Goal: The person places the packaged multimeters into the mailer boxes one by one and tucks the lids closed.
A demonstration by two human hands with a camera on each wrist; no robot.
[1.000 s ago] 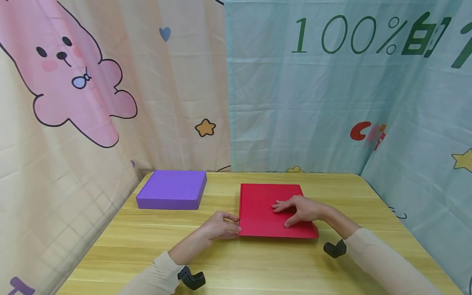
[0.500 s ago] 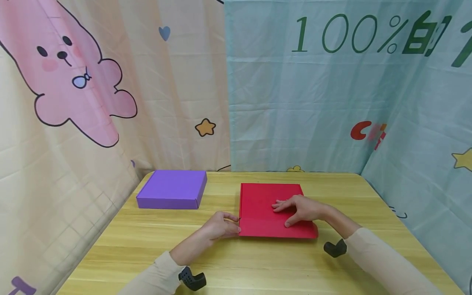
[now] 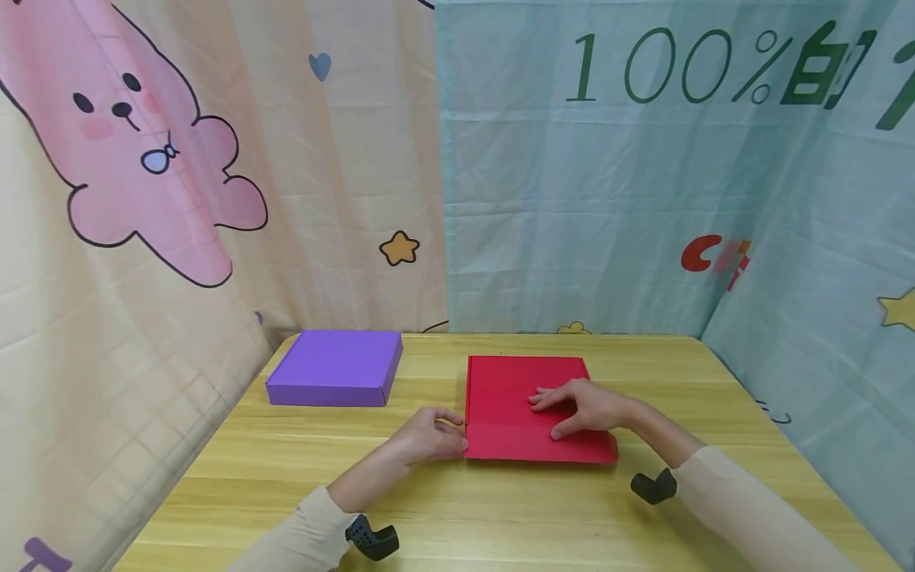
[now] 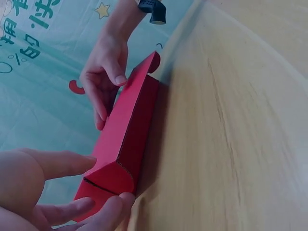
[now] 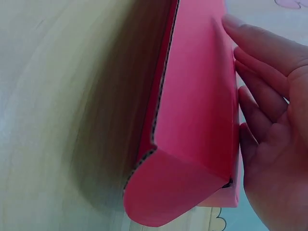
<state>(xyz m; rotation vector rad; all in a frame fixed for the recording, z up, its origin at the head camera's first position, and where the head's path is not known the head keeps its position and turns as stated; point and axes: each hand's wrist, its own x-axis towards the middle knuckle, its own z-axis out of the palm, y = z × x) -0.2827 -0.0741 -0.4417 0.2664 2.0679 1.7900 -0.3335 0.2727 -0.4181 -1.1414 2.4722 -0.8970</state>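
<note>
A red cardboard box (image 3: 507,389) lies on the table, its lid down over it and the front flap (image 4: 118,122) sloping out past the front side. Beside its left front corner is my left hand (image 3: 427,437); the thumb touches the lower edge of the rounded side tab (image 4: 113,178) and the index fingertip is right at the flap's edge. My right hand (image 3: 589,405) rests on top of the lid with spread fingers, its thumb on the flap near the fold. At the right end, another rounded tab (image 5: 168,190) sticks out free.
A closed purple box (image 3: 332,361) stands at the back left of the wooden table (image 3: 500,516). Printed curtains (image 3: 343,175) hang behind the table and along both sides. A black device (image 3: 372,540) is worn at each wrist.
</note>
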